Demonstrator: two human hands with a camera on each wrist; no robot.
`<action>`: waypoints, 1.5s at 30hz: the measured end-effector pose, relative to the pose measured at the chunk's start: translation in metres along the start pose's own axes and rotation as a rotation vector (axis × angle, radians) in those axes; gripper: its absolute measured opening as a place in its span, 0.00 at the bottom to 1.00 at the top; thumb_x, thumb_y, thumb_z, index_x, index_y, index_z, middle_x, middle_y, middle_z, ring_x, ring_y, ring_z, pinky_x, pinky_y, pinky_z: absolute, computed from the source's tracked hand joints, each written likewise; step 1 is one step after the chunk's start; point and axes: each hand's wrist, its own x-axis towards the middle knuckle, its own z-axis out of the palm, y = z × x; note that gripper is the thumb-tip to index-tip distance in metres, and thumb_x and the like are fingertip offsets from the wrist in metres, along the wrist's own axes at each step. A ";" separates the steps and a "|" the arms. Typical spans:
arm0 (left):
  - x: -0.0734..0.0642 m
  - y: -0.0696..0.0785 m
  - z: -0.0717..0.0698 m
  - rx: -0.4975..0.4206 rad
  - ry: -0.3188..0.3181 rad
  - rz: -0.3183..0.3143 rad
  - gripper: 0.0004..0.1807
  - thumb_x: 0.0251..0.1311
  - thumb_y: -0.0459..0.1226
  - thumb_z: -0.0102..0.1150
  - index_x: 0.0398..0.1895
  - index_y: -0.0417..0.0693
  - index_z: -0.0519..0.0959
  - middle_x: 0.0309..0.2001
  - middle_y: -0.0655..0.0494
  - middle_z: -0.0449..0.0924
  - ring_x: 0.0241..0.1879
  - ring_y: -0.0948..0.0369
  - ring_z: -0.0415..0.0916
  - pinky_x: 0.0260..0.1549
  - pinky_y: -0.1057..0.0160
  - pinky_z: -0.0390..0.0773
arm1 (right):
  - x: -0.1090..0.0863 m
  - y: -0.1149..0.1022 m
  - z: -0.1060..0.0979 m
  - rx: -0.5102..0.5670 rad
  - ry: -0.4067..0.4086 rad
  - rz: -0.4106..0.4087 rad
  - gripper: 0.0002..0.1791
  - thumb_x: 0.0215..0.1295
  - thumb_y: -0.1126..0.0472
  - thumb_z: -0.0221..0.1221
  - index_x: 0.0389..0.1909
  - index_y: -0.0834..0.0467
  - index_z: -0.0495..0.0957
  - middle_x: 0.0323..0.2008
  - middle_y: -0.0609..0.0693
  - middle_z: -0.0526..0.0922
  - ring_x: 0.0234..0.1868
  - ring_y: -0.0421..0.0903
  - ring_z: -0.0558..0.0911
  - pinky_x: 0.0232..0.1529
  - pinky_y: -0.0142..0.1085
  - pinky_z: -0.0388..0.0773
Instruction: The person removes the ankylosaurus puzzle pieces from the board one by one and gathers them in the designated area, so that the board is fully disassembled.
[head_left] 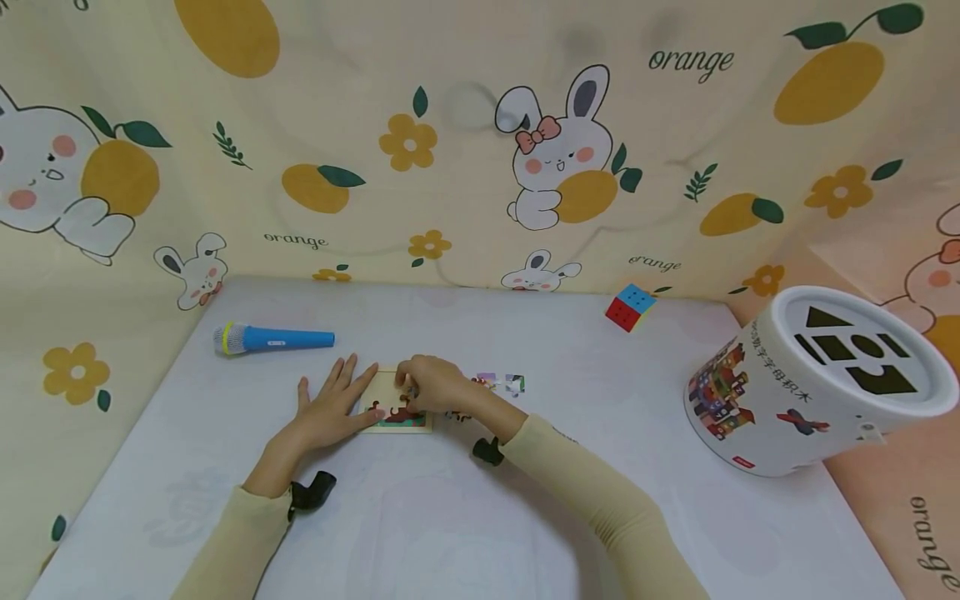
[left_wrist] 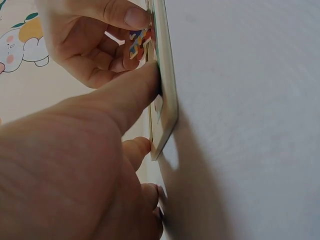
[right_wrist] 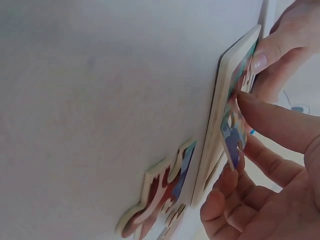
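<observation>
Partway through, by my read: picture pieces (head_left: pixel 408 422) in brown and teal fill the lower part of the wooden puzzle tray (head_left: pixel 383 383), while the upper left is bare pale wood. The tray lies flat on the white table (head_left: pixel 390 533), between the two hands.

Left hand (head_left: pixel 330 410): fingers straight and spread, gripping nothing. Thumb rests on the lower left of the tray, apparently bracing it.

Right hand (head_left: pixel 433 383): thumb and fingers pinch a blue-and-purple puzzle piece (right_wrist: pixel 231 145). Right wrist view has it tilted at the tray, one edge raised, so I'd call it not seated. Can't tell which slot it's meant for (fingers cover most of that area).

Left to do: this piece, plus the loose pieces (head_left: pixel 515 384) on the table just right of the tray. One of those, a red-brown piece (right_wrist: pixel 159 192), shows up close in the right wrist view with more just beside it. Exact count unclear; the right forearm hides some. Looks like well under a full picture so far.

Not involved: blue toy microphone (head_left: pixel 281 338), puzzle cube (head_left: pixel 630 307), white tub (head_left: pixel 813 392), all well apart from the hands.
</observation>
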 end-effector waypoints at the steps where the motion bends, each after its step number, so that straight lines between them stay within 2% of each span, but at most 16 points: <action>1: 0.000 0.000 0.000 -0.001 0.001 0.001 0.45 0.67 0.58 0.56 0.79 0.46 0.54 0.78 0.33 0.36 0.77 0.37 0.31 0.60 0.23 0.23 | 0.000 0.001 0.000 -0.003 0.001 0.004 0.20 0.56 0.60 0.74 0.49 0.56 0.81 0.37 0.45 0.80 0.34 0.40 0.75 0.35 0.33 0.73; 11: 0.002 -0.005 0.003 0.004 -0.001 -0.002 0.46 0.66 0.59 0.55 0.79 0.47 0.53 0.78 0.34 0.35 0.77 0.37 0.30 0.60 0.24 0.21 | -0.001 0.003 -0.001 0.026 -0.006 0.013 0.19 0.57 0.59 0.73 0.48 0.56 0.80 0.30 0.44 0.78 0.30 0.40 0.73 0.30 0.32 0.70; 17: 0.002 -0.002 0.002 0.007 0.005 0.002 0.45 0.67 0.59 0.56 0.79 0.47 0.54 0.78 0.33 0.36 0.77 0.37 0.31 0.60 0.23 0.23 | -0.004 0.005 0.002 0.036 0.008 -0.030 0.09 0.59 0.61 0.72 0.37 0.53 0.81 0.33 0.43 0.81 0.30 0.39 0.74 0.31 0.32 0.71; 23: 0.002 -0.002 0.002 0.007 0.006 -0.002 0.46 0.66 0.59 0.56 0.79 0.47 0.54 0.78 0.33 0.36 0.77 0.37 0.31 0.60 0.24 0.23 | -0.005 0.005 0.003 0.037 0.018 -0.043 0.08 0.59 0.62 0.71 0.32 0.53 0.80 0.32 0.43 0.80 0.29 0.38 0.75 0.31 0.31 0.71; 31: 0.002 -0.002 0.002 0.004 0.010 0.010 0.46 0.66 0.58 0.56 0.79 0.46 0.54 0.78 0.32 0.36 0.76 0.37 0.32 0.60 0.24 0.23 | -0.008 0.004 0.002 0.008 0.020 -0.027 0.08 0.62 0.61 0.69 0.35 0.58 0.79 0.27 0.44 0.76 0.27 0.40 0.71 0.29 0.30 0.67; 35: 0.002 -0.002 0.003 -0.009 0.011 0.009 0.46 0.66 0.58 0.56 0.79 0.46 0.54 0.78 0.33 0.36 0.77 0.37 0.32 0.60 0.24 0.22 | -0.009 0.004 0.001 0.047 0.016 -0.025 0.07 0.63 0.63 0.68 0.37 0.59 0.80 0.28 0.44 0.76 0.27 0.39 0.71 0.28 0.30 0.67; 38: 0.001 -0.001 0.002 -0.007 0.010 0.004 0.46 0.66 0.59 0.56 0.79 0.46 0.54 0.78 0.33 0.36 0.77 0.37 0.32 0.60 0.24 0.22 | -0.010 0.007 -0.001 0.120 0.029 -0.045 0.04 0.64 0.66 0.67 0.36 0.59 0.80 0.28 0.46 0.77 0.28 0.40 0.72 0.29 0.30 0.69; 42: 0.001 0.000 0.001 0.006 0.007 -0.004 0.46 0.66 0.58 0.56 0.79 0.46 0.54 0.78 0.33 0.36 0.76 0.37 0.32 0.60 0.24 0.23 | -0.014 0.017 -0.004 0.201 0.072 -0.071 0.03 0.65 0.68 0.65 0.37 0.61 0.82 0.32 0.49 0.80 0.32 0.41 0.74 0.34 0.30 0.72; 45: 0.001 0.001 0.001 0.015 0.004 -0.011 0.46 0.66 0.59 0.56 0.79 0.46 0.53 0.78 0.34 0.36 0.77 0.37 0.32 0.60 0.24 0.24 | -0.021 0.026 -0.007 0.242 0.091 -0.081 0.05 0.65 0.68 0.64 0.41 0.62 0.83 0.35 0.50 0.82 0.34 0.40 0.75 0.36 0.31 0.74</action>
